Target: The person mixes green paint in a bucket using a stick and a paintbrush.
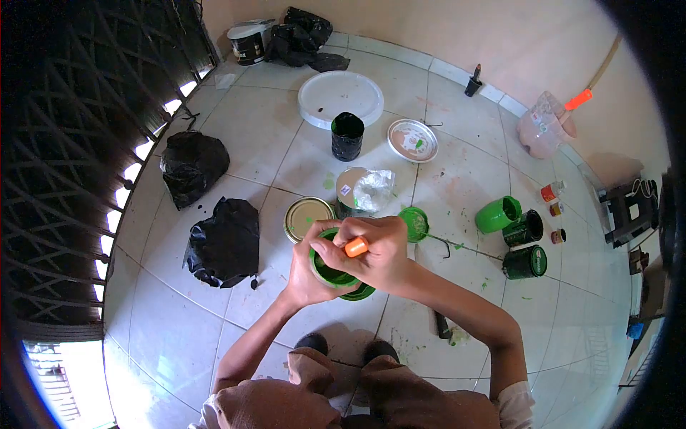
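Note:
My left hand (306,280) is wrapped round the side of a green container (323,277), tilted so that its dark inside shows. Above its opening, my right hand (386,250) is closed round an orange handle (356,247); the tool's lower end is hidden. Another green rim (359,292) shows just below the container. A round gold lid (307,219) lies beside my left hand. Behind my hands stands a can (350,180) with a crumpled clear bag (374,190) on top. A green round lid or dish (414,224) is to the right of my right hand.
Black plastic bags (224,243) lie left. A black container (347,136) stands near a white lid (341,99). Green cans (498,214) and small bottles (552,191) are right. A pink bucket (547,125) stands by the wall. A dark-handled tool (442,326) lies near my feet.

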{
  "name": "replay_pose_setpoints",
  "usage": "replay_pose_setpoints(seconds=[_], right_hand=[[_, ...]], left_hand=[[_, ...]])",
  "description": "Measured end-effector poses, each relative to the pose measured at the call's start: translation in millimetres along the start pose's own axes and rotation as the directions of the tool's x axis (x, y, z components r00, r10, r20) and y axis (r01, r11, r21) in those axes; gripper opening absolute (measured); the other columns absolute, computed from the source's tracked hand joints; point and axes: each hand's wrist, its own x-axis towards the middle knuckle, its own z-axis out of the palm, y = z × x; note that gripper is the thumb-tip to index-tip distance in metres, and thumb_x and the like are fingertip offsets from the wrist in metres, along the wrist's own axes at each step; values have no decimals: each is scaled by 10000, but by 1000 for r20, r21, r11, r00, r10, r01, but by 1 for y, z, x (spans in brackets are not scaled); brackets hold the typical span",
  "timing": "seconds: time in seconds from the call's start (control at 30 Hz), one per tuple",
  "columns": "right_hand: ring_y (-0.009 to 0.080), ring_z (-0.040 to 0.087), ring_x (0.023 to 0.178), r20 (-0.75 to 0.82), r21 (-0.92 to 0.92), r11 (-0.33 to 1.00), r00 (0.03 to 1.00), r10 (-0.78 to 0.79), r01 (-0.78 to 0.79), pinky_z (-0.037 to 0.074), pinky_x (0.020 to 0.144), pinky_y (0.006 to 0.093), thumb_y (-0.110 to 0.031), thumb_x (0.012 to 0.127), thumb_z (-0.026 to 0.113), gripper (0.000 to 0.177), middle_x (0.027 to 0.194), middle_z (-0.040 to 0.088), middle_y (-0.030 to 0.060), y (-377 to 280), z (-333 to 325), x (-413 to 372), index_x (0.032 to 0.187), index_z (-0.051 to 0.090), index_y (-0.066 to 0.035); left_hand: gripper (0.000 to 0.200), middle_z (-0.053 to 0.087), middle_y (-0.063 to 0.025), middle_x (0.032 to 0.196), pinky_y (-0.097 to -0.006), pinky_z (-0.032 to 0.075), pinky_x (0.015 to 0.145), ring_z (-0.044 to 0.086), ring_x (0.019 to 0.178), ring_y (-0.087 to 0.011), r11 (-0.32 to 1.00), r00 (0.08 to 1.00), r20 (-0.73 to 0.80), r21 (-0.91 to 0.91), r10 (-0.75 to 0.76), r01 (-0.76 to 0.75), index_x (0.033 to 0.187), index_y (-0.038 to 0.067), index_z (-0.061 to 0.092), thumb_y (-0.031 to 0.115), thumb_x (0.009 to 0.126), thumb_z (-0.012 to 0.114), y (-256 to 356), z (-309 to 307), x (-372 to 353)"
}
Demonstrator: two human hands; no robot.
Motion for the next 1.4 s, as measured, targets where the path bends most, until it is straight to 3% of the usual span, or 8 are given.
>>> replay_pose_setpoints(seconds=[0.2,0.23,0.33,0.63,0.77,0.97,1.17,1.4], right_hand=[[105,355,390,17,-119,973,979,203,-199,276,385,272,-222,817,751,443,453,437,35,-3,0,8,520,479,-37],[210,484,361,29,-129,961,967,252,-246,364,379,313,-396,846,689,457,451,510,82,-1,0,8,565,575,-54],[203,469,352,38,-168,941,952,304,-294,346,378,316,-395,853,686,491,434,497,81,4,-1,7,543,553,-39],[109,349,370,-67,14,922,920,387,-387,262,377,301,-369,859,701,535,411,421,54,2,-10,19,514,499,-14],[49,306,436,-108,206,919,926,361,-335,226,391,272,-285,870,709,508,433,382,1,3,-13,28,516,461,-18],[43,287,448,-188,172,947,934,303,-272,209,397,269,-280,873,709,512,443,342,-19,-10,-22,40,512,435,-40],[42,280,455,-153,184,902,895,420,-391,204,405,274,-309,880,697,534,452,333,-57,2,-20,33,501,413,-63],[46,314,464,-28,251,758,778,627,-602,238,415,282,-404,883,664,553,457,360,-58,34,-17,33,501,426,-81]], left_hand=[[705,665,-148,976,-345,530,780,680,865,-252,991,999,3,125,39,-39,1162,-2,501,164,581,863,-5,2,1],[732,669,-157,958,-349,538,763,688,857,-274,992,1000,-5,126,13,-12,1183,-2,481,172,583,863,-8,3,-1],[746,674,-163,948,-353,544,753,692,852,-282,986,999,-24,163,-23,26,1188,6,467,178,581,864,-7,6,-1],[729,673,-142,978,-350,535,802,683,903,-271,981,997,-62,190,51,-38,1164,32,490,174,560,872,-13,4,1],[725,669,-144,1007,-345,525,837,673,929,-239,992,995,-101,130,21,-8,1162,32,501,178,559,876,-19,1,3],[746,635,-139,1044,-337,493,882,624,972,-191,994,997,-78,103,-24,32,1166,-17,459,118,563,878,-17,-3,3],[729,631,-137,1072,-337,490,893,618,994,-196,995,990,-139,100,1,13,1159,-13,468,120,569,875,-15,-1,6],[712,661,-154,1022,-351,516,860,659,944,-233,970,992,-124,242,23,8,1163,11,485,165,584,871,-14,-2,9]])
